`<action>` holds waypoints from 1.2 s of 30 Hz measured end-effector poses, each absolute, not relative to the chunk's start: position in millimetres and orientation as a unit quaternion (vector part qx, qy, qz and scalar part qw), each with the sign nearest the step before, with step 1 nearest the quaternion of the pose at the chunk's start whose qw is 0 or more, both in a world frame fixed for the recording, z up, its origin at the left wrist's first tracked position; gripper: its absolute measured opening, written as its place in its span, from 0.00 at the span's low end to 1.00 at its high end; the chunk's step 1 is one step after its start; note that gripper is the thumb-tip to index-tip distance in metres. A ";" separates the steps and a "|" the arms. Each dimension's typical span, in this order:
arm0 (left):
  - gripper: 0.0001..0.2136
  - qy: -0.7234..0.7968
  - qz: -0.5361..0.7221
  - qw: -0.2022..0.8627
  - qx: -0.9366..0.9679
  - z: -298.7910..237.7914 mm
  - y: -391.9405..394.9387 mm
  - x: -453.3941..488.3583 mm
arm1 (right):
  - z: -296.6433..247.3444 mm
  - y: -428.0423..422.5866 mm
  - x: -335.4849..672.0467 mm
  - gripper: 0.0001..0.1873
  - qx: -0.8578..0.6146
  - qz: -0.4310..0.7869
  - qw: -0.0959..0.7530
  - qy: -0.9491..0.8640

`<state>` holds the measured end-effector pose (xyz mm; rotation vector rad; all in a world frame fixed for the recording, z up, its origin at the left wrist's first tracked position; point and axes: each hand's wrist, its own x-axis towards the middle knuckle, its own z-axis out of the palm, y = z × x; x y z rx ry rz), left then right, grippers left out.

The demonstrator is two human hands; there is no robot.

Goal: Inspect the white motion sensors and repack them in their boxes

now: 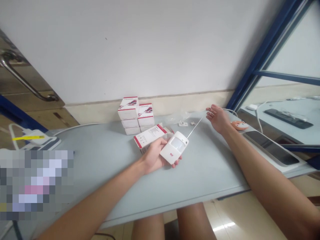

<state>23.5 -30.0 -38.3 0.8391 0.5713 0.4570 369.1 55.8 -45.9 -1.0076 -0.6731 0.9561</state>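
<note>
Left hand [153,156] grips the sensor [174,148], probably light, rigid, best held by its sides. Right hand [218,117] hangs loosely open.

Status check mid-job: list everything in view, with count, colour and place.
sensor: one, white, in left hand
antenna: one, pale, at sensor's upper corner
large box: one, white and red, beyond left hand
small boxes: about five visible, white and red, stacked near wall
plastic bag: one, clear, near wall
small parts: two visible, white, near bag
orange object: one, beside right wrist
panel: one, dark, table's right end
power strip: one, white and grey, table's left end
handle: one, silver, far left
frame: one, blue, right, around glass
table: one, blue-grey, below
wall: one, white, behind
pixelated patch: one, lower left, contents unreadable
left hand: one, centre
right hand: one, near antenna tip
legs: two, under table
</note>
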 end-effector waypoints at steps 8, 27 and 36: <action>0.19 0.296 0.255 0.832 0.394 -36.2 -34.6 27.1 | -41.9 49.2 338.2 0.19 -0.453 0.432 0.690 -0.362; 0.19 0.240 0.375 0.820 0.360 -47.9 -35.2 34.9 | -32.3 6.1 267.5 0.15 -0.425 0.443 0.440 -0.656; 0.20 0.277 0.432 0.757 0.404 -44.0 -43.5 41.3 | -45.2 13.1 260.7 0.20 -0.522 0.067 0.428 -0.735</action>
